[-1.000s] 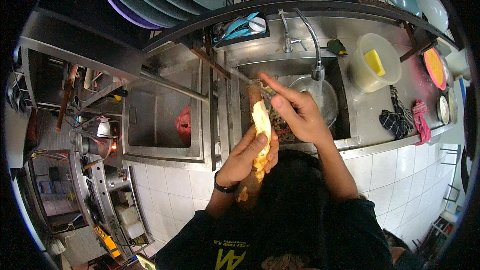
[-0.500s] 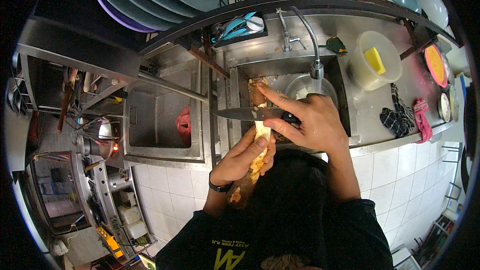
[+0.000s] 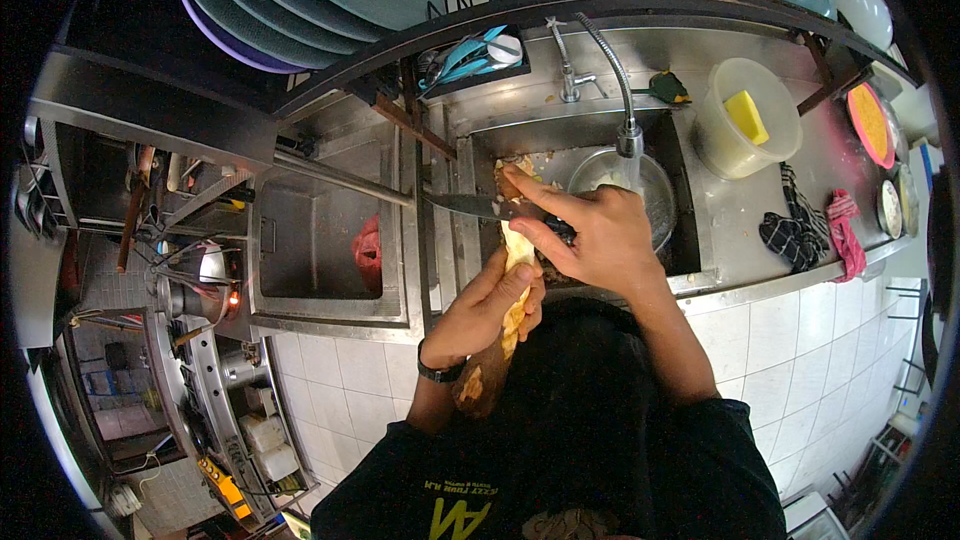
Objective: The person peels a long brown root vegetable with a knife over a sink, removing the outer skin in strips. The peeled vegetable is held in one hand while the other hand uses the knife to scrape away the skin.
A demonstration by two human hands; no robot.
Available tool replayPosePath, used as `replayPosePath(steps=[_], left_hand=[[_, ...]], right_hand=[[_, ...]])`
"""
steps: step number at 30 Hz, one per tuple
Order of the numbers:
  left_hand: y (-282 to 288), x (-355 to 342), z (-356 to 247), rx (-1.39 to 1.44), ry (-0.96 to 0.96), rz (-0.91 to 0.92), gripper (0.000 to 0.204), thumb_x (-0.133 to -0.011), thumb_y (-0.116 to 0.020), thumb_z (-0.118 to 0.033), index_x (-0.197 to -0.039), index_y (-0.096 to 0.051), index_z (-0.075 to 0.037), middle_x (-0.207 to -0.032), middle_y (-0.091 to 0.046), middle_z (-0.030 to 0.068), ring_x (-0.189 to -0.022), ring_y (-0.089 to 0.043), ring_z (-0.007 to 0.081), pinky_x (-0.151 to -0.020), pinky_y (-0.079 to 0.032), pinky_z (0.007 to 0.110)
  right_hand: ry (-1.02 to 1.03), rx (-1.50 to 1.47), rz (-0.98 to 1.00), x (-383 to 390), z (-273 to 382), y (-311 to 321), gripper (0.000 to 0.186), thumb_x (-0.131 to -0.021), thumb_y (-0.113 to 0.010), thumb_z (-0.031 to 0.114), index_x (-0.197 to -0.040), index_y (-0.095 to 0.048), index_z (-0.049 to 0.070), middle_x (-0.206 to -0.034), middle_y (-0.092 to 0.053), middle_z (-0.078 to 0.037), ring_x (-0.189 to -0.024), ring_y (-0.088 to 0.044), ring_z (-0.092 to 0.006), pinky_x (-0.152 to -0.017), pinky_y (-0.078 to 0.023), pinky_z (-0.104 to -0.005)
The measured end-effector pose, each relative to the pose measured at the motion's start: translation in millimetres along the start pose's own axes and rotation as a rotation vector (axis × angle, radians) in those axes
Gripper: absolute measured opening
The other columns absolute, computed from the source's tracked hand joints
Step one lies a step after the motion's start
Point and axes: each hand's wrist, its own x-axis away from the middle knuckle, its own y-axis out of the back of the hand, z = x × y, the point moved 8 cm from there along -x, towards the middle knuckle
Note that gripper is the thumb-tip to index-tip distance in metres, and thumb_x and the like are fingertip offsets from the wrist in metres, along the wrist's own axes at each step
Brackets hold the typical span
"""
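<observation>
My left hand (image 3: 485,310) is closed round a long, partly peeled cassava root (image 3: 517,248). Pale yellow flesh shows on its upper part, while brown skin remains on the lower end, which slants back toward my shirt. Over the near basin of the sink (image 3: 698,230), my right hand (image 3: 605,240) grips a kitchen knife (image 3: 462,204), its forefinger stretched forward. The blade points left, just beyond the root's pale tip; whether it touches the root I cannot tell. Peel scraps (image 3: 520,168) lie in the basin beneath. Part of the knife handle is hidden by my fingers.
Water runs from a flexible tap (image 3: 629,130) into a metal bowl (image 3: 668,202). On the right counter are a plastic tub (image 3: 720,145) with a yellow sponge (image 3: 745,118), and cloths (image 3: 795,230). Left is a second basin (image 3: 310,240) with a red bag (image 3: 367,252). A plate rack overhangs.
My right hand and the knife have moved slightly up and left. A brown piece beyond the blade has gone from that spot. My left hand keeps its hold on the cassava root.
</observation>
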Motion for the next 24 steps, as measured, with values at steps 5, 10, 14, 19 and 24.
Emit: replayPosePath(steps=[5, 10, 14, 19, 24], left_hand=[[7.4, -5.8, -3.0, 0.018, -0.002, -0.134, 0.03, -0.113, -0.043, -0.032, -0.128, -0.043, -0.006, -0.086, -0.05, 0.0041, -0.066, -0.053, 0.0138, -0.057, -0.045, 0.027], [2.2, -5.4, 6.2, -0.068, -0.03, -0.144, 0.033, -0.112, -0.047, -0.034, -0.128, -0.043, -0.006, -0.085, -0.051, 0.0036, -0.064, -0.053, 0.0125, -0.056, -0.045, 0.026], [6.5, -2.3, -3.3, 0.017, -0.101, -0.157, 0.03, -0.112, -0.047, -0.031, -0.127, -0.044, -0.005, -0.086, -0.052, 0.005, -0.065, -0.054, 0.0136, -0.056, -0.044, 0.026], [-1.4, 8.9, -19.7, 0.181, -0.155, -0.017, 0.029, -0.113, -0.042, -0.029, -0.126, -0.046, -0.004, -0.082, -0.05, 0.0076, -0.063, -0.053, 0.0175, -0.054, -0.043, 0.029], [-12.1, 15.4, -18.5, 0.309, -0.124, 0.155, 0.033, -0.113, -0.041, -0.034, -0.122, -0.05, -0.003, -0.079, -0.049, 0.0085, -0.059, -0.052, 0.0198, -0.052, -0.041, 0.029]], right_hand=[[-0.095, -0.043, -0.105, -4.0, 1.0, -17.9, 0.041, -0.093, -0.068, 0.054, -0.126, -0.075, 0.031, -0.06, -0.068, -0.013, -0.051, -0.067, -0.0336, -0.05, -0.054, -0.0418], [-0.235, -0.221, -0.139, -17.0, -21.6, -23.7, 0.039, -0.097, -0.067, 0.05, -0.124, -0.077, 0.024, -0.072, -0.073, -0.015, -0.061, -0.073, -0.0319, -0.059, -0.057, -0.04], [-0.256, -0.693, 0.001, -7.3, -24.1, -32.9, 0.044, -0.1, -0.067, 0.039, -0.137, -0.068, 0.014, -0.11, -0.075, -0.02, -0.096, -0.077, -0.0272, -0.083, -0.056, -0.0348], [-0.003, -0.709, 0.025, -3.4, 0.5, -9.5, 0.062, -0.098, -0.07, 0.035, -0.154, -0.05, 0.018, -0.126, -0.071, -0.019, -0.103, -0.074, -0.0337, -0.087, -0.056, -0.0384], [0.062, -0.509, 0.097, -5.6, 13.6, 2.0, 0.068, -0.093, -0.075, 0.034, -0.153, -0.051, 0.013, -0.133, -0.065, -0.018, -0.074, -0.069, -0.0338, -0.067, -0.052, -0.0339]])
